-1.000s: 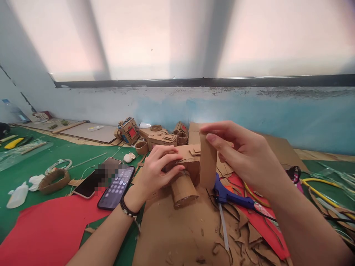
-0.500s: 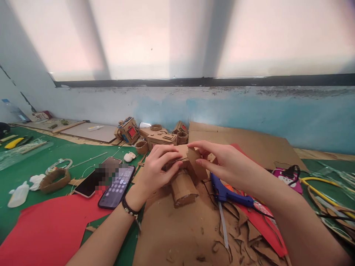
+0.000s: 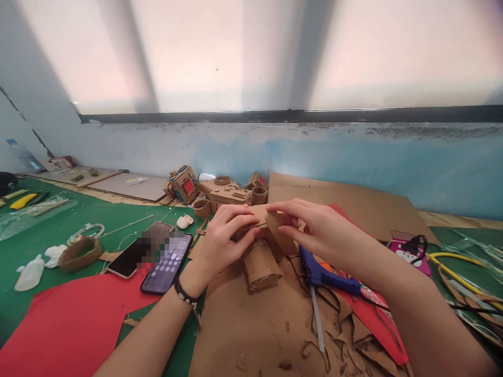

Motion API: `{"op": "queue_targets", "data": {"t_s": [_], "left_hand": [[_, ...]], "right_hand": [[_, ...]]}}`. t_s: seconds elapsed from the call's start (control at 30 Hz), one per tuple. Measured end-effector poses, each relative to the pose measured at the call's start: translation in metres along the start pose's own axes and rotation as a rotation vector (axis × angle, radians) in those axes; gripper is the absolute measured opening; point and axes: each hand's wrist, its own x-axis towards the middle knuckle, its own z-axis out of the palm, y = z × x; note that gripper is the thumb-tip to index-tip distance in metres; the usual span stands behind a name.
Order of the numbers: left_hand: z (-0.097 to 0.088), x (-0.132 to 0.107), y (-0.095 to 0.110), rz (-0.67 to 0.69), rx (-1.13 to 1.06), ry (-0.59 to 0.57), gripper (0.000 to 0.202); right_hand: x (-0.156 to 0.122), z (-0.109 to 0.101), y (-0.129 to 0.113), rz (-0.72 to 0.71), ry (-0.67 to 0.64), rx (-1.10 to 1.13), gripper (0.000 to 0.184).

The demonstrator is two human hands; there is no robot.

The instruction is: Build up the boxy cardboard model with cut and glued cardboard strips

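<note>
The cardboard model [image 3: 262,250], a boxy body with a round barrel pointing toward the person, stands on a brown cardboard sheet [image 3: 251,335]. The left hand [image 3: 223,238] grips its left side with curled fingers, and the right hand [image 3: 318,230] pinches a cardboard strip [image 3: 283,236] flat against its right side. Just right of the model lies a blue glue gun [image 3: 326,275]; to its left lie two phones [image 3: 153,256], and behind it stand more cardboard models [image 3: 220,191].

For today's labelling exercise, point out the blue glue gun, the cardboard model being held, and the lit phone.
blue glue gun [image 3: 328,278], head view, on its body.
cardboard model [image 3: 260,264], head view, on its front cylinder.
lit phone [image 3: 168,264], head view, on its screen.
</note>
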Motion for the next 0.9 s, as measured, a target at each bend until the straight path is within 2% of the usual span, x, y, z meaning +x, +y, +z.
{"op": "queue_targets", "data": {"t_s": [0.27,0.37,0.47,0.6,0.7,0.9], "left_hand": [[0.001,0.000,0.000,0.002,-0.001,0.004,0.016],[0.001,0.000,0.001,0.000,-0.001,0.008,0.023],[0.001,0.000,0.000,-0.002,-0.003,0.005,0.028],[0.000,-0.001,-0.001,-0.006,-0.011,-0.004,0.023],[0.000,-0.002,-0.001,-0.017,-0.019,-0.009,0.021],[0.000,-0.002,0.000,-0.030,-0.028,-0.014,0.020]], "right_hand": [[0.001,0.001,-0.004,-0.013,-0.017,-0.012,0.048],[0.000,0.000,-0.007,-0.039,0.007,-0.017,0.047],[-0.001,-0.004,-0.012,-0.066,0.058,0.036,0.043],[-0.004,-0.011,-0.018,-0.051,0.186,0.128,0.037],[-0.002,-0.010,-0.016,-0.033,0.251,0.107,0.037],[0.003,0.003,-0.007,-0.033,0.157,-0.022,0.036]]}}
